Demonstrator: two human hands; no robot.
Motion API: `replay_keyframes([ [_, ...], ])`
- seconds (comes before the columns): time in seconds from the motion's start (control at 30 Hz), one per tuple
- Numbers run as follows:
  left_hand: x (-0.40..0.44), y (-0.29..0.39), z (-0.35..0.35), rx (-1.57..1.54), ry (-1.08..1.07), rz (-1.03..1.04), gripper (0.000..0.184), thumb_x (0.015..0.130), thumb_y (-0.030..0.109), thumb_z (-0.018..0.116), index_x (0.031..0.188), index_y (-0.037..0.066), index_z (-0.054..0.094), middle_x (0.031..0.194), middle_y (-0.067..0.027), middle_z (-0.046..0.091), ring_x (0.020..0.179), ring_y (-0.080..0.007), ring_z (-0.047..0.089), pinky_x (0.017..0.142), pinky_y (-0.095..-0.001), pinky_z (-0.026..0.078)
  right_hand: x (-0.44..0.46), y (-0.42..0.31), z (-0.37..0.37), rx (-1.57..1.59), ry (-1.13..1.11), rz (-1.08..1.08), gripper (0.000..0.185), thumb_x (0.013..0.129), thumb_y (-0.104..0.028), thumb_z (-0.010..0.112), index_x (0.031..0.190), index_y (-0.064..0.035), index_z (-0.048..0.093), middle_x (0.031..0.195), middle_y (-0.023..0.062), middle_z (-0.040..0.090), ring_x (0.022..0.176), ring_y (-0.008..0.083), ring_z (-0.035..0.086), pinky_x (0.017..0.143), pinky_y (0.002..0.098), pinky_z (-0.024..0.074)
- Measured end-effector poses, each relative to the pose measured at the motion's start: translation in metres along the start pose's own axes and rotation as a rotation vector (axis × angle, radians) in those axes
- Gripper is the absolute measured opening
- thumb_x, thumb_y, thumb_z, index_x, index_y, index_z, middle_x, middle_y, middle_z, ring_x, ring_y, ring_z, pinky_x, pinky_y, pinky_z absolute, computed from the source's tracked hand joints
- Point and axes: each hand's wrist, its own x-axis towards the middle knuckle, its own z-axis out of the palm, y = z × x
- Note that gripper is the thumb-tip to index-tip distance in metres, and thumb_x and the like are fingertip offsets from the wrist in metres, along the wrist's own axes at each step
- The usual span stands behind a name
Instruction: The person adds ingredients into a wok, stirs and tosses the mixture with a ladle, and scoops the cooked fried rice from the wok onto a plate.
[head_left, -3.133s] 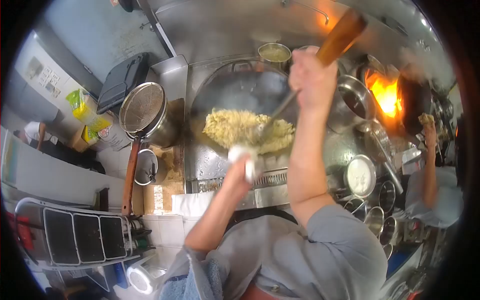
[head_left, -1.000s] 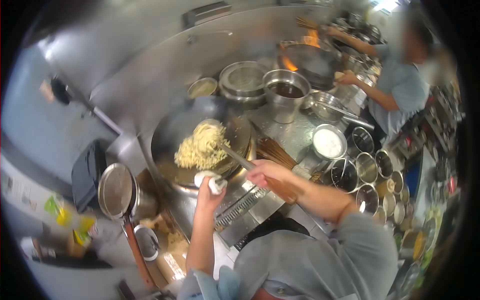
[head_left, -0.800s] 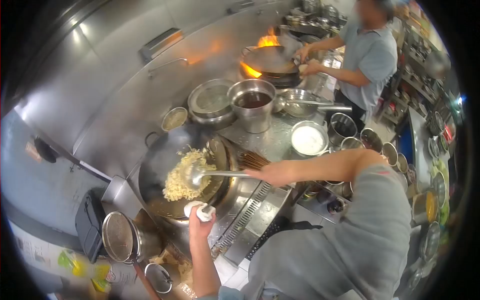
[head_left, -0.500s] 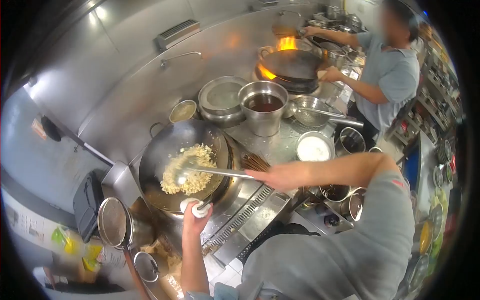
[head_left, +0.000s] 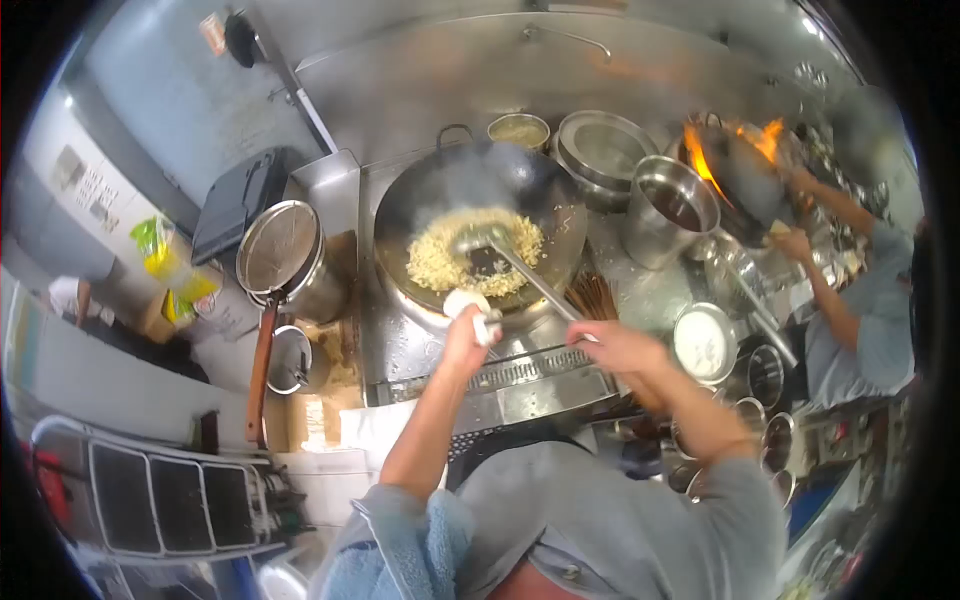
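Observation:
A large dark wok (head_left: 548, 188) sits on the steel stove, steaming. Loose yellowish-white fried rice (head_left: 435, 262) lies spread over its lower middle. My left hand (head_left: 465, 340) is closed around a folded white cloth (head_left: 470, 302) at the wok's near rim; any handle under it is hidden. The fingers of my right hand (head_left: 625, 348) are wrapped around the long metal handle of a ladle (head_left: 535, 280). The ladle's bowl rests among the rice, near a bare dark patch of the wok. A bamboo wok brush (head_left: 593, 297) lies just right of the wok.
Behind and right stand a small bowl (head_left: 519, 130), wide pans (head_left: 604, 148) and a steel pot of dark liquid (head_left: 676, 205). A white-filled container (head_left: 703, 342) is at right. A strainer (head_left: 280, 248) tops a pot at left. Another person's hand (head_left: 793, 243) is beside a flaming wok (head_left: 738, 172).
My view has swung left and down, so the wok appears further right. The ladle still sits in the rice, which now lies around a bare patch. Both hands keep their grips.

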Motion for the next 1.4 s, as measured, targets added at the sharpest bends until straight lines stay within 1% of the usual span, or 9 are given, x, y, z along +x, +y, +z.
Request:
replay_keyframes([
  [0.03,-0.027,0.013,0.031,-0.415,0.104,-0.312,0.025,0.084,0.012,0.049,0.109,0.005,0.047,0.085,-0.0102,0.061,0.076,-0.021,0.06,0.055,-0.0341,0.05,0.014,-0.007,0.015,-0.07,0.102,0.041,0.015,0.087,-0.012,0.048,0.099,-0.0103,0.057,0.071,0.0164,0.059,0.063,0.0311,0.059,0.058,0.0401,0.0454],
  [0.13,-0.091,-0.001,0.036,-0.262,0.126,-0.231,0.033,0.084,0.008,0.048,0.116,0.013,0.045,0.1,-0.0112,0.059,0.079,-0.0227,0.062,0.057,-0.0359,0.053,0.004,-0.032,0.015,0.006,0.252,-0.143,0.016,0.086,-0.011,0.048,0.1,-0.0094,0.057,0.067,0.0153,0.057,0.061,0.0299,0.058,0.056,0.0392,0.0443],
  [0.33,-0.065,0.034,0.005,-0.417,0.215,-0.433,0.019,0.09,0.019,0.044,0.104,0.008,0.05,0.088,-0.0115,0.06,0.069,-0.0235,0.061,0.051,-0.035,0.05,-0.092,-0.076,-0.024,0.29,-0.184,0.311,0.014,0.092,-0.019,0.048,0.101,-0.0135,0.056,0.055,0.0005,0.049,0.043,0.0106,0.049,0.042,0.0264,0.0398],
  [0.63,-0.036,0.01,0.025,-0.37,0.189,-0.265,0.02,0.087,0.018,0.049,0.104,0.009,0.051,0.084,-0.0073,0.059,0.074,-0.0225,0.06,0.057,-0.0348,0.05,-0.009,-0.03,0.022,0.029,-0.008,0.014,0.017,0.092,-0.025,0.047,0.098,-0.0091,0.052,0.067,0.0028,0.052,0.046,0.0123,0.051,0.045,0.0296,0.0422],
  [0.77,-0.068,0.033,0.025,-0.39,0.05,-0.316,0.028,0.088,0.013,0.043,0.116,0.013,0.046,0.09,-0.0079,0.058,0.073,-0.0208,0.06,0.05,-0.0359,0.049,-0.062,-0.044,-0.036,0.332,-0.34,0.238,0.013,0.093,-0.02,0.044,0.099,-0.0097,0.05,0.062,0.0071,0.053,0.043,0.0164,0.051,0.041,0.0301,0.0413],
  [0.97,-0.063,0.034,0.028,-0.426,0.198,-0.375,0.029,0.083,0.008,0.047,0.111,0.011,0.048,0.091,-0.0088,0.059,0.069,-0.0242,0.058,0.05,-0.0345,0.049,-0.033,-0.041,-0.005,0.119,-0.08,0.037,0.011,0.094,-0.021,0.045,0.096,-0.0099,0.048,0.056,0.0015,0.046,0.041,0.0126,0.049,0.037,0.0277,0.0375],
  [1.1,-0.045,0.042,0.018,-0.487,0.133,-0.4,0.031,0.086,0.011,0.047,0.117,0.009,0.046,0.097,-0.0119,0.059,0.08,-0.026,0.061,0.053,-0.0367,0.051,-0.065,-0.066,-0.051,0.271,-0.344,0.382,0.016,0.095,-0.026,0.044,0.097,-0.0098,0.048,0.058,0.0031,0.05,0.041,0.0118,0.05,0.043,0.0306,0.0434],
  [1.23,-0.029,0.017,0.025,-0.344,0.171,-0.325,0.035,0.086,0.011,0.046,0.121,0.009,0.044,0.099,-0.0106,0.058,0.085,-0.0245,0.061,0.056,-0.0371,0.052,0.012,-0.019,0.015,0.12,0.179,-0.017,0.013,0.092,-0.02,0.047,0.096,-0.0083,0.052,0.058,0.0071,0.053,0.045,0.0164,0.052,0.047,0.0344,0.0431],
  [1.4,-0.081,0.028,0.041,-0.353,0.128,-0.275,0.032,0.084,0.008,0.048,0.116,0.008,0.046,0.095,-0.0083,0.058,0.08,-0.0215,0.06,0.06,-0.037,0.053,-0.026,-0.083,-0.017,0.179,0.056,0.237,0.009,0.092,-0.016,0.048,0.097,-0.0101,0.052,0.055,0.0039,0.051,0.045,0.013,0.052,0.043,0.0289,0.0403],
])
